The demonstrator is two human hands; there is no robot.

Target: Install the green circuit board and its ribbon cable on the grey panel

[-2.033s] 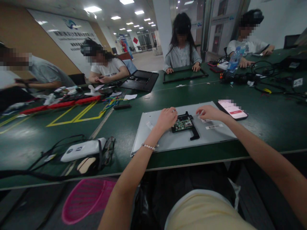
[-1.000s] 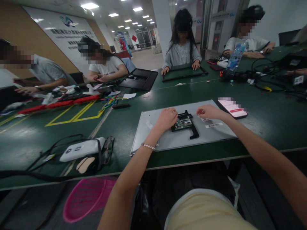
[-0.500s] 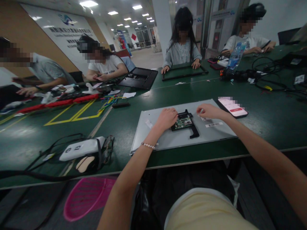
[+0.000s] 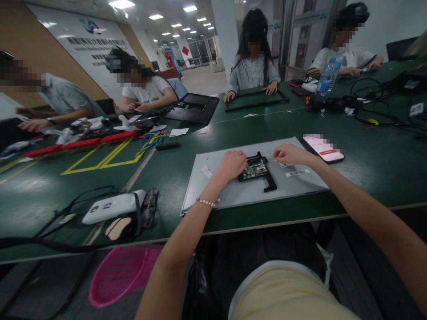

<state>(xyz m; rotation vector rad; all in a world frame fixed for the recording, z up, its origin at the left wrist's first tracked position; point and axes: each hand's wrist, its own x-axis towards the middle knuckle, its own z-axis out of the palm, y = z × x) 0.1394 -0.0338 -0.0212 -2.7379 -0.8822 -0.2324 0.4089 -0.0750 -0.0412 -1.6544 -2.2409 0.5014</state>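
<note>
A grey metal panel [image 4: 230, 195] lies flat on the table. On it sits a green circuit board [image 4: 256, 170] in a black plastic bracket [image 4: 270, 182]. My left hand [image 4: 233, 163], its fingers bent, grips the board's left side; the fingertips are partly hidden. To the right of the bracket, just over the panel, my right hand [image 4: 289, 154] has thumb and forefinger pinched together. Something small and pale shows at those fingertips, too small to name. White labels [image 4: 297, 173] are stuck on the panel below my right hand.
A phone [image 4: 323, 149] lies right of the panel. At left are a white device [image 4: 113, 206], a beige mouse [image 4: 118, 228] and cables. A pink basket [image 4: 116, 275] stands below the table edge. Several people work opposite, one touching a black frame [image 4: 256, 104]. A water bottle [image 4: 328, 78] stands behind.
Both my hands keep almost the same position, and the board and panel have not visibly moved. Across the table, the hands of the person at far right have shifted slightly.
</note>
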